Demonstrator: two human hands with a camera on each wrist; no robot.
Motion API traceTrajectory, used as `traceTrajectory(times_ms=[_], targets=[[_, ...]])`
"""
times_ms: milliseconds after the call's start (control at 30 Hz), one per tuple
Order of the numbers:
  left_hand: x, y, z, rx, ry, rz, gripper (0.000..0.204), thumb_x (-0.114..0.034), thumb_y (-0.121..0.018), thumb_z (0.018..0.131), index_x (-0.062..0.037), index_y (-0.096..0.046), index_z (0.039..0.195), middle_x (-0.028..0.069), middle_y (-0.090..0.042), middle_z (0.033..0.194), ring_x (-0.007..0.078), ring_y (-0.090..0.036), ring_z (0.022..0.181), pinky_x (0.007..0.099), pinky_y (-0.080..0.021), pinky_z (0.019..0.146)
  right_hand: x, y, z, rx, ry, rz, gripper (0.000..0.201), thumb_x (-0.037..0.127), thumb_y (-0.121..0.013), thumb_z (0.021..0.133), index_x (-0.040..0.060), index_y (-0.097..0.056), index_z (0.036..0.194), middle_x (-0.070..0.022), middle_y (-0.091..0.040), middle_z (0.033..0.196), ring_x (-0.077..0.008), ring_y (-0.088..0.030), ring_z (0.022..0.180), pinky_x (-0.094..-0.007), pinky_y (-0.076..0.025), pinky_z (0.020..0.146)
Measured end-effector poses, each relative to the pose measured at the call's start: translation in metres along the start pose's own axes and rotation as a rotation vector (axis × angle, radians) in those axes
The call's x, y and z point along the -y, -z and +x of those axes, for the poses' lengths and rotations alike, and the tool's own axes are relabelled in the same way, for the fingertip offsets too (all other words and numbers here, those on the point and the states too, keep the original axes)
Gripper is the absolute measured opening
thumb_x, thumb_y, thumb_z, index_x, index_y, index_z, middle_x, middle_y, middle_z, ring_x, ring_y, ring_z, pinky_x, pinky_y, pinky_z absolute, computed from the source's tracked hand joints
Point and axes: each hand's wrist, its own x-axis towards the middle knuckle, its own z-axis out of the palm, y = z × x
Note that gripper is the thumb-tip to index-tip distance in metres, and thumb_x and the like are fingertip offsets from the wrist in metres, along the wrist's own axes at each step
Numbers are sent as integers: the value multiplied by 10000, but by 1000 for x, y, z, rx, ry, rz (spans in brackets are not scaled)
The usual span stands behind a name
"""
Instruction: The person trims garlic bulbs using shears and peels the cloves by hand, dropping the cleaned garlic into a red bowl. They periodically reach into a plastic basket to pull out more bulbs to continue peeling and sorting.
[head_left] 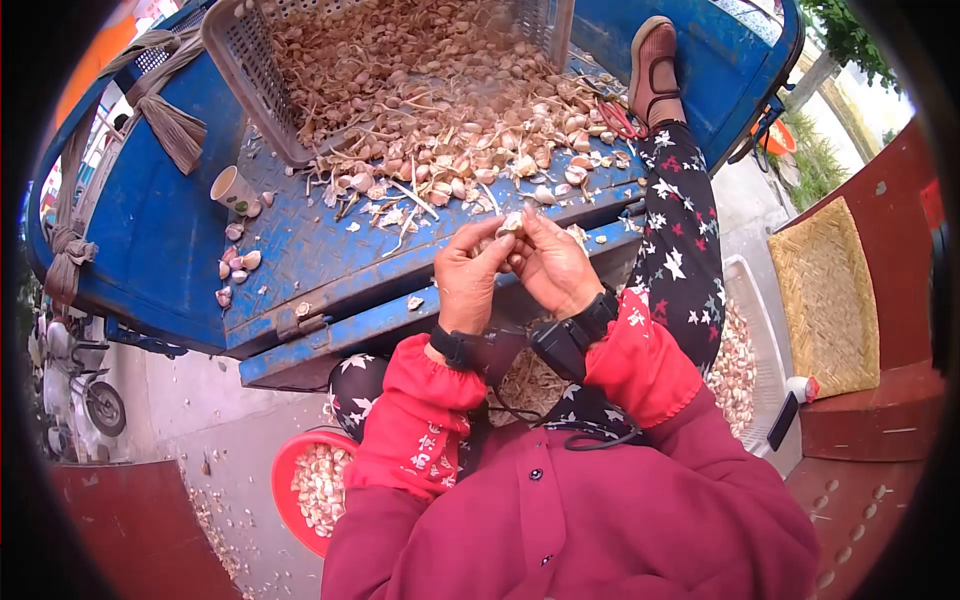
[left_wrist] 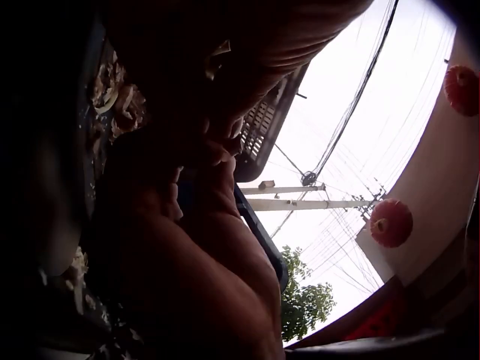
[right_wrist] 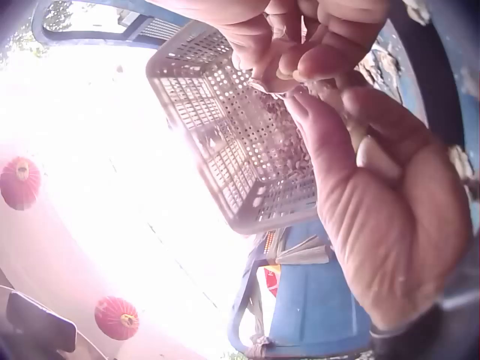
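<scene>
Both hands meet over the front edge of the blue truck bed [head_left: 350, 285]. My left hand [head_left: 468, 278] and right hand [head_left: 558, 268] pinch a garlic clove [head_left: 513, 222] with papery skin between their thumbs and fingertips. Closer up, in the right wrist view, the skin [right_wrist: 271, 79] is at the fingertips of both. A pale, smooth clove [right_wrist: 379, 159] also lies within the curled fingers of the right hand [right_wrist: 390, 217]. The left wrist view is dark, with the hands mostly in shadow. Beyond them spreads a heap of unpeeled garlic cloves [head_left: 450, 150].
A tipped plastic crate [head_left: 245, 85] spills the heap. A paper cup [head_left: 232, 188] leans at the left by loose cloves [head_left: 236, 265]. Below are a red basin [head_left: 290, 490] of cloves and a white crate [head_left: 765, 340] with more. A woven mat [head_left: 825, 295] lies right.
</scene>
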Motion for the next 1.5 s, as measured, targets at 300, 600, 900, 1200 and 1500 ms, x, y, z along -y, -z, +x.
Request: traceTrajectory(times_ms=[300,600,900,1200,1500], targets=[[-55,-42,-68,-39,-98,-147,127,-30,-619,770,-6,-615,895,46,-582,867,92,-529,708,194,-415,580,25,-45,-86,89,225,-296,125,141,-560,847,23,-574,887,-45,-587,796,-94,-544,672,-210,-445,593],[-140,-126,-119,431,-761,-270,72,55,-599,712,77,-615,779,151,-548,681,213,-514,523,269,-421,466,92,-129,-196,817,815,-549,135,-8,-669,688,-6,-606,807,-199,-560,953,-237,-602,640,-296,-505,520],[-159,-148,-149,156,-524,-515,61,54,-616,672,26,-631,619,79,-497,598,144,-420,522,206,-334,442,89,-151,-220,400,380,-386,82,-73,-617,691,-66,-549,736,-149,-582,778,-217,-589,608,-276,-490,500],[-168,-129,-128,209,-613,-175,68,61,-625,668,9,-606,628,81,-518,601,160,-430,495,211,-356,451,77,-139,-177,740,799,-450,75,-76,-602,709,-82,-544,756,-218,-575,741,-262,-596,638,-329,-518,575],[-67,-38,-47,-37,0,256,159,-2,-587,783,32,-570,938,13,-536,800,33,-449,536,159,-347,449,23,-51,-62,-13,267,-452,220,133,-536,862,-10,-545,1030,-30,-587,808,-58,-541,633,-181,-465,552]])
